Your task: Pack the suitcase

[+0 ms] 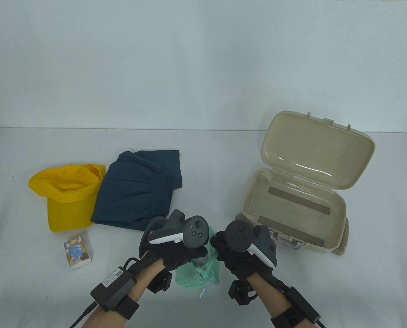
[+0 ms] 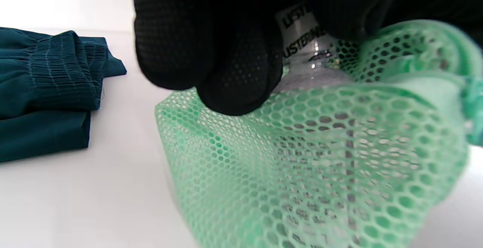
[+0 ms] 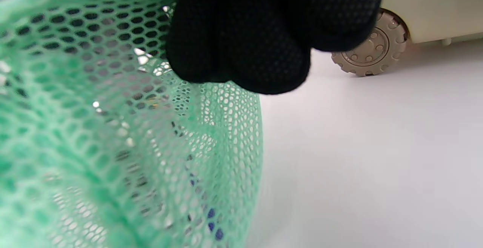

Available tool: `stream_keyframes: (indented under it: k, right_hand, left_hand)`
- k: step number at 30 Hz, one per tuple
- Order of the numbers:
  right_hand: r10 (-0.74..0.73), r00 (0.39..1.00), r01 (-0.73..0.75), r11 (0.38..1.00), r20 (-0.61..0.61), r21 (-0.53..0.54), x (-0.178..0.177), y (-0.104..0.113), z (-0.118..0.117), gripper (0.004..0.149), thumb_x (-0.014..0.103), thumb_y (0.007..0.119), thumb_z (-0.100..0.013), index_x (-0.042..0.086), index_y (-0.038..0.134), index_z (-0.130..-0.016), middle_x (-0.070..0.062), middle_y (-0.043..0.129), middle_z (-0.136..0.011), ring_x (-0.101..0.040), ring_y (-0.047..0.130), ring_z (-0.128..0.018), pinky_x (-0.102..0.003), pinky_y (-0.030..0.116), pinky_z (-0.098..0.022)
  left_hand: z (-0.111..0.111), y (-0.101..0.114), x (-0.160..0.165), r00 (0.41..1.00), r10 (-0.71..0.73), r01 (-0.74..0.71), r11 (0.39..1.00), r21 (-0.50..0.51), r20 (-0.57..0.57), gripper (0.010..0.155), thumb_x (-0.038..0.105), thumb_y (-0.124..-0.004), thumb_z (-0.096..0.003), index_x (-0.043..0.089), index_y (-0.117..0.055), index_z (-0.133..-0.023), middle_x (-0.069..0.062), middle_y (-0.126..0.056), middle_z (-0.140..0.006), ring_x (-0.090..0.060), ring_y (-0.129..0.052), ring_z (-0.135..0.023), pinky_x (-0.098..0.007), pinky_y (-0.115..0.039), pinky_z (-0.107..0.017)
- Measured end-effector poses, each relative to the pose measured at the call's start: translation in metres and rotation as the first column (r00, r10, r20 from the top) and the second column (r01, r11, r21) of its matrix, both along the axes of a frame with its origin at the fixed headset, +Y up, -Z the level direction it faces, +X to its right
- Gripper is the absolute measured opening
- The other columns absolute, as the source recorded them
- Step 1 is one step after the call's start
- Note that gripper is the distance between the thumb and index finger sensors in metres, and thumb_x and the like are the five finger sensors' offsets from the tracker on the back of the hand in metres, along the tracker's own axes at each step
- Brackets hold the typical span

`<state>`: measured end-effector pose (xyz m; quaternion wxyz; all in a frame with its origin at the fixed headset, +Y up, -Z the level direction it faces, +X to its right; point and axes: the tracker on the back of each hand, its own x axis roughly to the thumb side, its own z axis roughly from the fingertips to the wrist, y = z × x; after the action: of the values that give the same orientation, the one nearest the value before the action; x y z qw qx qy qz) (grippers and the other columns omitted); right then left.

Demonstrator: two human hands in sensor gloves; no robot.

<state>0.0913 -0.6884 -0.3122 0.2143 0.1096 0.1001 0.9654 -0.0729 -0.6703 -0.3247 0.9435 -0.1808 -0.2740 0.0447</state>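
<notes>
A green mesh pouch (image 1: 200, 273) sits at the table's front centre between my two hands. My left hand (image 1: 176, 251) grips its left rim together with a small clear Listerine bottle (image 2: 305, 48) that stands in the pouch mouth. My right hand (image 1: 232, 253) pinches the pouch's right rim (image 3: 211, 100). The beige toy suitcase (image 1: 299, 205) lies open to the right, its tray bare and its lid tilted back. A folded dark teal garment (image 1: 138, 193), a yellow cap (image 1: 70, 194) and a small printed tissue pack (image 1: 78, 253) lie to the left.
The suitcase's wheel (image 3: 371, 48) is close to my right hand. The teal garment's elastic edge (image 2: 56, 74) lies just left of my left hand. White table surface lies between the pouch and the suitcase.
</notes>
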Motion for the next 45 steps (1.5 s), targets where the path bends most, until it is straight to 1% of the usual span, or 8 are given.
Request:
stream_keyframes:
  k: [8,12,18,23,29,37,40,45]
  right_hand:
    - [0.01,1.0,-0.011,1.0,0.008,0.029,0.001,0.001,-0.001,0.048,0.045,0.064,-0.054,0.013,0.083,-0.085,0.008,0.099,-0.054,-0.011,0.102,-0.042,-0.033,0.087,-0.038]
    - [-0.002,1.0,0.002,1.0,0.014,0.025,0.004,0.002,-0.002,0.048,0.045,0.064,-0.054,0.013,0.083,-0.085,0.008,0.099,-0.054,-0.011,0.102,-0.042,-0.033,0.087,-0.038]
    - [-0.026,0.999,0.025,0.999,0.02,0.038,0.007,0.005,-0.002,0.048,0.046,0.064,-0.054,0.014,0.082,-0.085,0.009,0.099,-0.054,-0.011,0.102,-0.043,-0.033,0.087,-0.039]
    - [-0.03,0.999,0.03,0.999,0.021,0.037,0.008,0.005,-0.001,0.048,0.046,0.063,-0.054,0.014,0.082,-0.085,0.009,0.099,-0.054,-0.011,0.102,-0.043,-0.033,0.087,-0.039]
    - [-0.026,1.0,0.025,0.999,0.014,0.037,0.006,0.004,-0.001,0.048,0.046,0.063,-0.054,0.014,0.083,-0.084,0.009,0.099,-0.054,-0.011,0.102,-0.043,-0.033,0.087,-0.039]
    - [-0.016,1.0,0.016,0.999,0.007,0.03,0.005,0.004,-0.001,0.048,0.046,0.064,-0.054,0.014,0.083,-0.085,0.008,0.099,-0.054,-0.011,0.102,-0.043,-0.034,0.087,-0.039]
    - [-0.012,1.0,0.012,1.0,0.005,0.026,0.005,0.004,0.0,0.048,0.046,0.064,-0.054,0.014,0.083,-0.085,0.008,0.099,-0.054,-0.012,0.102,-0.043,-0.034,0.087,-0.039]
    - [-0.005,1.0,0.005,1.0,0.003,0.022,0.004,0.004,-0.001,0.048,0.046,0.064,-0.054,0.014,0.083,-0.085,0.008,0.099,-0.054,-0.012,0.102,-0.043,-0.034,0.087,-0.039]
  left_hand:
    - [-0.013,-0.021,0.002,0.99,0.085,-0.075,0.994,0.085,-0.116,0.053,0.039,-0.074,-0.0488,0.023,-0.075,-0.099,-0.004,-0.098,-0.075,-0.012,-0.107,-0.049,-0.028,-0.093,-0.042]
    - [-0.018,-0.023,-0.005,0.971,0.181,-0.185,0.983,-0.01,-0.154,0.05,0.036,-0.075,-0.0497,0.024,-0.076,-0.098,-0.001,-0.097,-0.081,-0.012,-0.106,-0.052,-0.03,-0.092,-0.045]
    - [-0.019,0.005,-0.038,0.95,0.242,-0.245,0.969,0.01,-0.197,0.049,0.038,-0.075,-0.0498,0.023,-0.078,-0.096,0.001,-0.098,-0.079,-0.012,-0.106,-0.051,-0.03,-0.092,-0.044]
    - [-0.018,0.028,-0.093,0.935,0.158,-0.128,0.985,0.113,-0.317,0.05,0.041,-0.075,-0.0495,0.026,-0.077,-0.097,0.001,-0.097,-0.081,-0.012,-0.106,-0.053,-0.031,-0.091,-0.045]
    - [-0.01,0.035,-0.18,0.804,0.012,0.109,0.98,0.168,-0.594,0.053,0.045,-0.075,-0.0492,0.026,-0.076,-0.099,-0.002,-0.095,-0.085,-0.016,-0.104,-0.057,-0.034,-0.089,-0.046]
    - [-0.001,-0.009,-0.261,0.564,-0.166,0.239,0.97,-0.033,-0.809,0.059,0.047,-0.074,-0.049,0.025,-0.071,-0.103,-0.006,-0.093,-0.087,-0.02,-0.103,-0.061,-0.038,-0.087,-0.048]
    - [0.003,-0.03,-0.283,0.477,-0.189,0.198,0.975,-0.104,-0.858,0.064,0.048,-0.074,-0.0486,0.024,-0.066,-0.107,-0.007,-0.092,-0.087,-0.021,-0.102,-0.061,-0.038,-0.087,-0.048]
    - [0.01,-0.056,-0.299,0.399,-0.212,0.11,0.977,-0.183,-0.892,0.067,0.049,-0.074,-0.0482,0.024,-0.062,-0.109,-0.006,-0.091,-0.087,-0.023,-0.101,-0.062,-0.039,-0.086,-0.049]
